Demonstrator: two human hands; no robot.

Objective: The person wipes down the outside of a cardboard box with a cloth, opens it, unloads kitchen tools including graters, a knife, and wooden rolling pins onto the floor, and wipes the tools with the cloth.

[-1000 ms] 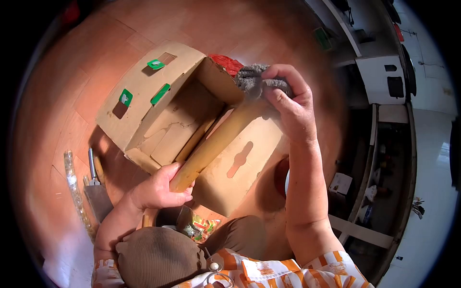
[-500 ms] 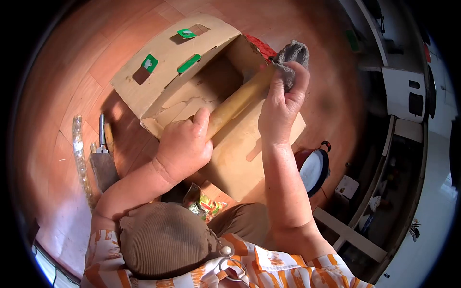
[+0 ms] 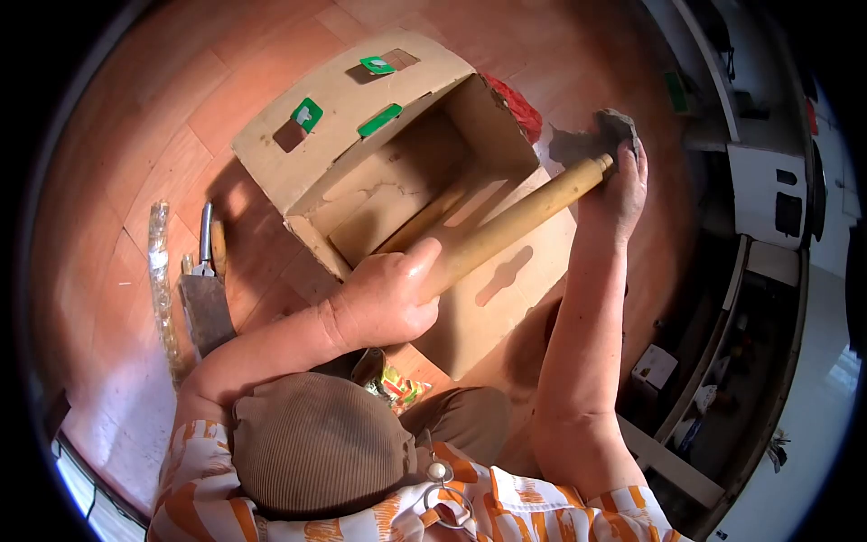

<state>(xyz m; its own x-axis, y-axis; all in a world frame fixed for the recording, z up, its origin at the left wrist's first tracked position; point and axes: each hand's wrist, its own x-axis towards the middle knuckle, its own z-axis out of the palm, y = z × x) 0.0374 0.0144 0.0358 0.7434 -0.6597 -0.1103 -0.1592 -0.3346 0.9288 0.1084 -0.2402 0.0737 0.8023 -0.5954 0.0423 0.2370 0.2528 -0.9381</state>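
My left hand is closed around the near part of a wooden rolling pin, which slants up to the right over an open cardboard box. The pin's narrow knobbed end points away from me. Beside that end, my right hand is closed on a grey cloth, which hangs partly loose to the left of the fingers. Whether the cloth touches the pin's tip is hard to make out. The box has cut-out slots and green tabs on its flap.
On the tiled floor at left lie a cleaver and a long wrapped roll. Red plastic sits behind the box, and a colourful packet lies near my knee. Open shelving runs along the right.
My right hand and the cloth have moved right and slightly down, off the pin, uncovering its knobbed end. My left hand and the pin have shifted right. The view has shifted a little.
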